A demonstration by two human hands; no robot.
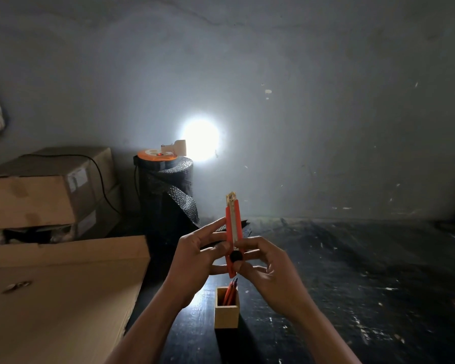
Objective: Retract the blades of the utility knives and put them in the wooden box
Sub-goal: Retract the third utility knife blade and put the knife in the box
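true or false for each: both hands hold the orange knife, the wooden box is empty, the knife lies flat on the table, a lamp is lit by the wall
1. Both the left hand and right hand hold the orange utility knife. True.
2. The wooden box is empty. False: orange knives already stand in it.
3. The knife lies flat on the table. False: it is held upright above the box.
4. A lamp is lit by the wall. True.
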